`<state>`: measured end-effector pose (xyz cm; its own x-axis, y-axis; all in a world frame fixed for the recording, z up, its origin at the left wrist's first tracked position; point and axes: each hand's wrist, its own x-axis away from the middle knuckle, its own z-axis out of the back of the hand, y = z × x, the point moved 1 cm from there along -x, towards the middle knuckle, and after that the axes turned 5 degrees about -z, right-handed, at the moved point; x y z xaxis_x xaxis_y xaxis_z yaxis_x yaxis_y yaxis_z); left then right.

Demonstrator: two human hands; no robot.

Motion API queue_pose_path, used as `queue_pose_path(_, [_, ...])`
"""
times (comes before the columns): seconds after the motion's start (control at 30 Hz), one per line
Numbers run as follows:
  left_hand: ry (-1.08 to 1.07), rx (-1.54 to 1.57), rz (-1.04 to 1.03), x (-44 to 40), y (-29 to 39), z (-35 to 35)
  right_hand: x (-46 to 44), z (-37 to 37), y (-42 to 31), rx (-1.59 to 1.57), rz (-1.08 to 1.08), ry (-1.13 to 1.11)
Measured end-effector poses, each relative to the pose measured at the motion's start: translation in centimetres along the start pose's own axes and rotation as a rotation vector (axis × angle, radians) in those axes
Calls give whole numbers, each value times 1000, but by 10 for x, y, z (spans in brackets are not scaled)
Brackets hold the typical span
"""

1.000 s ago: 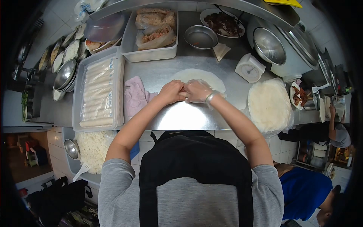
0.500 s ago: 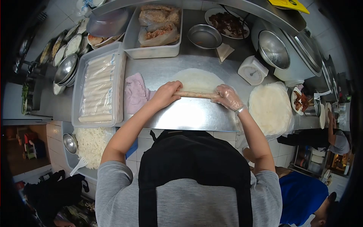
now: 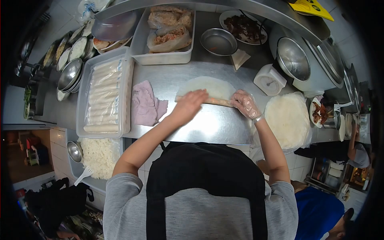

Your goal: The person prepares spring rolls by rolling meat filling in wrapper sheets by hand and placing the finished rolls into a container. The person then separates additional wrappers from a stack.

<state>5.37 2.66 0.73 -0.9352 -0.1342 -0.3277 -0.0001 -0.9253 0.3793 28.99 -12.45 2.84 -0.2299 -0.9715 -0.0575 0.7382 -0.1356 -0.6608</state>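
Observation:
On the steel worktop, a translucent round wrapper sheet (image 3: 206,84) lies spread, its near edge rolled into a long thin spring roll (image 3: 216,101) with orange-brown filling showing through. My left hand (image 3: 192,102), bare, rests flat across the left part of the spring roll with its fingers stretched out. At the other end, my right hand (image 3: 245,105), in a clear plastic glove, has its fingers curled around the spring roll. A crumpled pink cloth (image 3: 145,103) lies left of the left hand. To the right of the gloved hand is a stack of round wrappers (image 3: 287,120) in plastic.
A plastic tub (image 3: 81,108) of finished white rolls stands at left, another tub (image 3: 162,58) with bagged filling behind. A metal bowl (image 3: 218,42), a white scale (image 3: 270,82) and a plate of dark food (image 3: 244,28) line the back. Shredded white food (image 3: 100,156) sits lower left.
My left hand has moved from pinching the roll's left end to lying flat over it, further right. My right hand stays at the right end, its fingers shifted slightly.

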Motion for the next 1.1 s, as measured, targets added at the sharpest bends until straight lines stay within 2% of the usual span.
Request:
queue_pose_path(0.07, [-171,-57,12,6,16,-5,4,-1,4,4,25,7])
queue_pose_path(0.23, [-188,-29,36,7,13,-5,3,5,23,109,86,118])
queue_pose_path(0.3, [-234,-7,51,3,7,-5,-3,10,26,313,-147,182])
queue_pose_path(0.33, [-232,-8,48,-1,4,-4,-5,9,25,316,-146,185])
queue_pose_path(0.4, [-253,4,63,-4,-4,-5,-10,4,-3,314,138,379])
queue_pose_path(0.43, [-252,3,64,-6,-7,-6,-12,-1,-17,314,140,378])
queue_pose_path(0.5, [-247,-12,62,-11,-12,-5,-13,-10,-40,216,381,164])
queue_pose_path(0.53, [-244,-13,65,-13,-15,-5,-15,-13,-37,216,384,162])
queue_pose_path(0.73, [-230,-13,38,-9,-11,-5,-15,8,-13,54,127,-24])
queue_pose_path(0.8, [-233,-42,24,-5,-5,-3,-9,22,-7,14,-73,-94])
queue_pose_path(0.83, [-231,-36,14,-4,-4,-3,-7,27,-1,20,-81,-89])
queue_pose_path(0.9, [-237,-54,13,-1,-3,-5,-4,36,19,-218,-365,75])
queue_pose_path(0.93, [-240,-48,3,-1,-3,-6,-6,34,36,-102,-271,123])
queue_pose_path(1.03, [-217,-53,-2,-2,-5,-8,-12,23,36,25,-197,85])
queue_pose_path(1.07, [-214,-54,6,-3,-6,-9,-15,23,33,25,-198,89])
queue_pose_path(1.1, [-211,-55,16,-3,-7,-8,-17,23,31,37,-245,1])
